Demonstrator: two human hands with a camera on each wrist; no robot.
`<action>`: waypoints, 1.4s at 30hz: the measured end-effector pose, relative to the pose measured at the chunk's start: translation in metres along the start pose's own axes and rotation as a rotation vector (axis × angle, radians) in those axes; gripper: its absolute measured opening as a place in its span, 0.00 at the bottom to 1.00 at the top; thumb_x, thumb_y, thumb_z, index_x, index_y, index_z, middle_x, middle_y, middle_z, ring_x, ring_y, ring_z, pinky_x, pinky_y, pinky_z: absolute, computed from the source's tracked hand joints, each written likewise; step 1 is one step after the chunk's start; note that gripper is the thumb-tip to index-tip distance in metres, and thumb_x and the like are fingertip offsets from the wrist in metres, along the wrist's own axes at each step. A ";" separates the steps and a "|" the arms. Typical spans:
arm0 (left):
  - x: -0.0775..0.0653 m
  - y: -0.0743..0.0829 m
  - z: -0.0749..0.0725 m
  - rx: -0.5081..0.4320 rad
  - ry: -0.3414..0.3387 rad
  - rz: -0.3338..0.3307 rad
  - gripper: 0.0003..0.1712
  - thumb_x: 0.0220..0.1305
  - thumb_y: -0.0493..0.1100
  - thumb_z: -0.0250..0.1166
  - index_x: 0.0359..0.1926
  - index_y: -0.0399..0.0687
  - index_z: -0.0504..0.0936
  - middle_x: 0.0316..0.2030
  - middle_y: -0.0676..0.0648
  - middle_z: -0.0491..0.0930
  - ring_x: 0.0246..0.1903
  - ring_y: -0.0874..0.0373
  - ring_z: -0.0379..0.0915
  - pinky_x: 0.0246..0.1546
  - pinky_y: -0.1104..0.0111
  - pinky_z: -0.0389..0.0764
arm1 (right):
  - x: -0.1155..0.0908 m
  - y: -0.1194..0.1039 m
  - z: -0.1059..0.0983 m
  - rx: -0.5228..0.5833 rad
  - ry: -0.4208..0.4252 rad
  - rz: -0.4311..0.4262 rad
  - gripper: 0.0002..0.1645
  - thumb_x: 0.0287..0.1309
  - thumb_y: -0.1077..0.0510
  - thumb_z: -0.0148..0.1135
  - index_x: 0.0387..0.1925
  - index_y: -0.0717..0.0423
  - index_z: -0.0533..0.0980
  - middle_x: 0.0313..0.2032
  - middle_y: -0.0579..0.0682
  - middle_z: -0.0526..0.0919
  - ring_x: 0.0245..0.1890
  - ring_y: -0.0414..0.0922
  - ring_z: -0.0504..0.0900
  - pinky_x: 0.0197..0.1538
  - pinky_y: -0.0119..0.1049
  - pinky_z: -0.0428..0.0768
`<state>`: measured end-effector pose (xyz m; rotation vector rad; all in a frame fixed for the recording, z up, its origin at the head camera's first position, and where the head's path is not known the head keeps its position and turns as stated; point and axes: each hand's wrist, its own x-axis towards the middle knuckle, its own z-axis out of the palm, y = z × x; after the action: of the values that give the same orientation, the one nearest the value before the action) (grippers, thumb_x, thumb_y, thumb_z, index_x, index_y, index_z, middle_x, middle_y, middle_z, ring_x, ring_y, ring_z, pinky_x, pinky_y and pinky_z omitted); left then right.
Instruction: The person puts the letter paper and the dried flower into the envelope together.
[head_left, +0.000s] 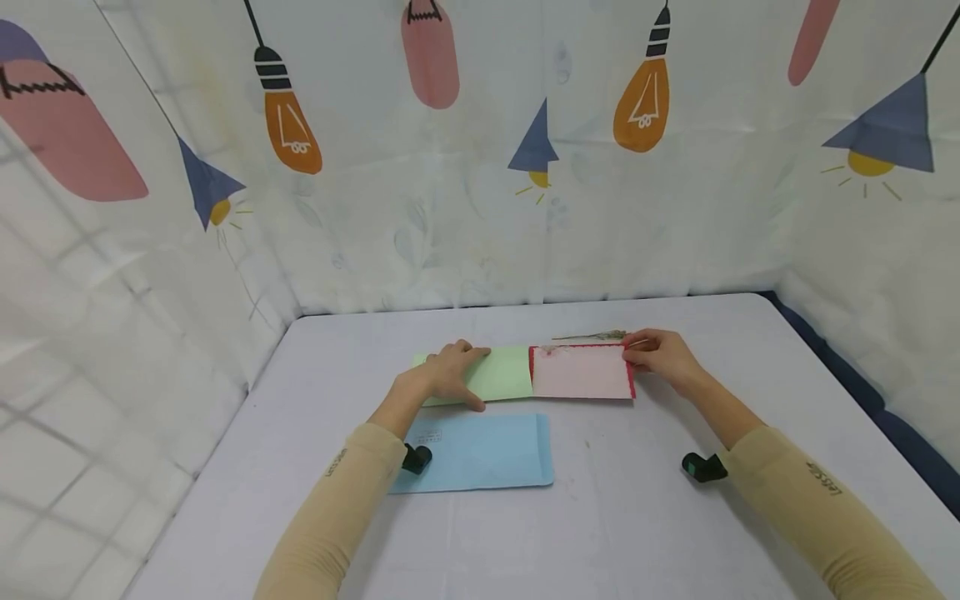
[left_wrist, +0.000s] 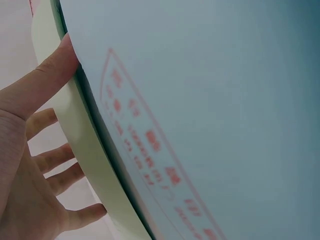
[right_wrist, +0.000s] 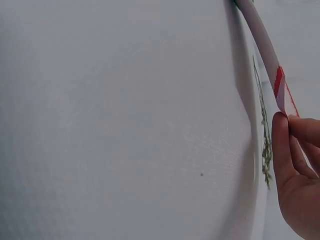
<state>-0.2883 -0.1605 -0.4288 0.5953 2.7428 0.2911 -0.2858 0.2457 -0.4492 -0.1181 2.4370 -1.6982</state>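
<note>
fingers of the left hand are spread wide on the green paper, with the thumb down at its near edge. the right hand pinches the end of the pink paper with its thumb and a finger, up by the far right corner. the two papers are side by side on the white table, and i cannot tell if they are joined. the pink one has red along its far edge and both ends. just past it lies a thin dried sprig, with its bushy end next to the right hand. a blue envelope lies near the green paper, closer to the person, partly under the left arm. it has a red box with little words that are too blurry to read. the person has tan sleeves with dark letters on them, and a small black thing sticks out at each wrist. behind the table hangs a white cloth with orange bulbs, blue lamps and pink shapes on it.
</note>
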 end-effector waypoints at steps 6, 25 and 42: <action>-0.002 0.001 0.000 -0.010 0.002 -0.003 0.59 0.53 0.63 0.79 0.80 0.59 0.59 0.72 0.43 0.60 0.70 0.44 0.58 0.63 0.41 0.66 | 0.000 -0.004 0.005 -0.067 0.024 0.007 0.20 0.69 0.63 0.65 0.57 0.71 0.76 0.48 0.65 0.83 0.35 0.44 0.85 0.43 0.32 0.84; -0.003 0.001 -0.001 -0.008 0.013 0.009 0.59 0.52 0.63 0.79 0.80 0.58 0.59 0.72 0.43 0.61 0.70 0.43 0.57 0.65 0.41 0.64 | 0.015 -0.014 0.025 -0.079 0.038 0.020 0.26 0.67 0.63 0.68 0.60 0.71 0.72 0.48 0.64 0.84 0.33 0.43 0.87 0.42 0.32 0.84; -0.003 0.001 -0.001 0.012 0.016 0.014 0.59 0.52 0.63 0.79 0.80 0.56 0.60 0.71 0.42 0.62 0.69 0.44 0.59 0.63 0.41 0.65 | 0.022 -0.013 0.051 0.072 0.020 0.036 0.21 0.68 0.63 0.65 0.58 0.71 0.75 0.45 0.62 0.83 0.35 0.45 0.86 0.41 0.37 0.86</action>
<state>-0.2857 -0.1611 -0.4274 0.6182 2.7585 0.2834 -0.2984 0.1900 -0.4562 -0.0479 2.3737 -1.7779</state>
